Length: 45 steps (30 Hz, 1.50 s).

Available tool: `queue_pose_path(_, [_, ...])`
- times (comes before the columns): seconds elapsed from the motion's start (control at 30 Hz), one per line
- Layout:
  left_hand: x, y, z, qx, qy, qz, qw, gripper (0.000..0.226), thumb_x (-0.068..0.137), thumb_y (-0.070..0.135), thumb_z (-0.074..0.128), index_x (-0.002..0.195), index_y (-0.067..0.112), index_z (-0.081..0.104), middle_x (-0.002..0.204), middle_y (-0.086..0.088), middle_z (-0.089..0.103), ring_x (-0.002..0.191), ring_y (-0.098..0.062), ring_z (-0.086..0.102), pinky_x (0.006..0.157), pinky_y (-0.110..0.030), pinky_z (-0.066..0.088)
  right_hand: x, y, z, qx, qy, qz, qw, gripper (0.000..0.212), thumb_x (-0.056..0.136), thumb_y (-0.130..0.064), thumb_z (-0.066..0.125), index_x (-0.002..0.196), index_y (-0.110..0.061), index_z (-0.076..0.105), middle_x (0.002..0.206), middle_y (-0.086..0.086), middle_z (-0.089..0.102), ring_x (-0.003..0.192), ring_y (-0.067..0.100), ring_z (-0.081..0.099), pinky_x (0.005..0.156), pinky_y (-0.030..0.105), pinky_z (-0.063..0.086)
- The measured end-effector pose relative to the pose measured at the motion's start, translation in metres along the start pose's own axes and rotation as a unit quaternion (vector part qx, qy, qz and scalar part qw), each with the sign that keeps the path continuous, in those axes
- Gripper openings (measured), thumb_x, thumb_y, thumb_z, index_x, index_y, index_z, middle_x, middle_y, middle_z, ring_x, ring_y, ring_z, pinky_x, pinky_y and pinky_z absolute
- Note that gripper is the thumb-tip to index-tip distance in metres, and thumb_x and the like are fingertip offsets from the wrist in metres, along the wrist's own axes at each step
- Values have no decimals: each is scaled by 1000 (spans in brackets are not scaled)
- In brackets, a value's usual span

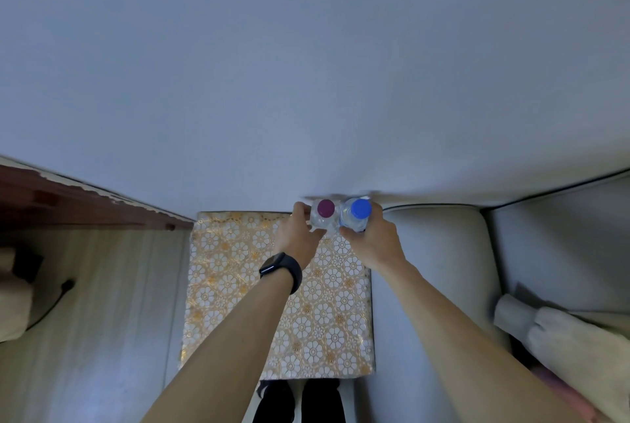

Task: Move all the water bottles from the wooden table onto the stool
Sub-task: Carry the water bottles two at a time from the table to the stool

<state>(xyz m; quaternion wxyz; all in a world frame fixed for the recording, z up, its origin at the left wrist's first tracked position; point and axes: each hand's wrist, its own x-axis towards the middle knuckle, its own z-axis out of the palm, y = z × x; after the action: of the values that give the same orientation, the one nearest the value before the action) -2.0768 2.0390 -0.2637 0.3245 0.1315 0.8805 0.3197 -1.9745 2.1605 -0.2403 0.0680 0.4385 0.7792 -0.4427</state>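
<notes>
Two clear water bottles stand upright side by side at the far right corner of a square surface covered in a gold floral cloth (238, 286). One has a purple cap (325, 208), the other a blue cap (360, 208). My left hand (298, 235), with a black watch on the wrist, is wrapped around the purple-capped bottle (320, 222). My right hand (376, 238) grips the blue-capped bottle (353, 221). The bottles touch each other close to the wall. Their lower parts are hidden behind my fingers.
A grey sofa (443, 252) borders the cloth-covered surface on the right, with a light blanket (562, 347) on it. A dark wooden ledge (68, 204) runs along the wall at left, above pale wood flooring (102, 303). A plain wall (306, 65) rises behind.
</notes>
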Motion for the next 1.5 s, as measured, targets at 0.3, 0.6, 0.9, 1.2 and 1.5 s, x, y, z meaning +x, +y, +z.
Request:
queue_pose_path(0.3, [-13, 3, -8, 25, -33, 3, 999, 48, 84, 30, 77, 122, 14, 52, 113, -2, 69, 91, -16, 63, 73, -29, 52, -15, 1, -13, -58, -21, 6, 998, 74, 83, -26, 75, 143, -15, 33, 110, 0, 64, 91, 20, 64, 70, 27, 46])
queue_pose_path(0.6, [-82, 9, -84, 112, -106, 17, 988, 40, 92, 38, 62, 128, 20, 57, 125, 1, 65, 107, -16, 63, 89, -30, 53, -118, -41, -38, -89, -74, 20, 993, 59, 93, -36, 62, 145, -22, 39, 131, -2, 59, 108, 17, 64, 82, 27, 50])
queue_pose_path(0.9, [-216, 16, -203, 86, -55, 75, 992, 49, 96, 48, 52, 143, 35, 46, 145, 3, 50, 128, -16, 51, 91, -23, 41, -251, -139, -76, -157, -23, -160, 974, 28, 97, -41, 54, 122, -38, 65, 128, -15, 62, 117, 15, 53, 95, 27, 41])
queue_pose_path(1.2, [-352, -34, -305, 46, 165, -11, 985, 45, 98, 48, 50, 141, 36, 46, 137, 0, 56, 124, -20, 51, 93, -30, 43, -320, -231, -52, -153, -77, -355, 919, 29, 96, -50, 49, 113, -39, 69, 116, -20, 66, 117, 11, 56, 96, 31, 48])
queue_pose_path(1.5, [-527, -134, -347, -26, 417, -187, 889, 43, 95, 44, 57, 136, 34, 52, 131, 4, 59, 123, -19, 52, 98, -32, 43, -423, -333, 66, -166, -231, -568, 772, 22, 95, -37, 56, 107, -30, 74, 108, -15, 70, 104, 9, 60, 92, 21, 39])
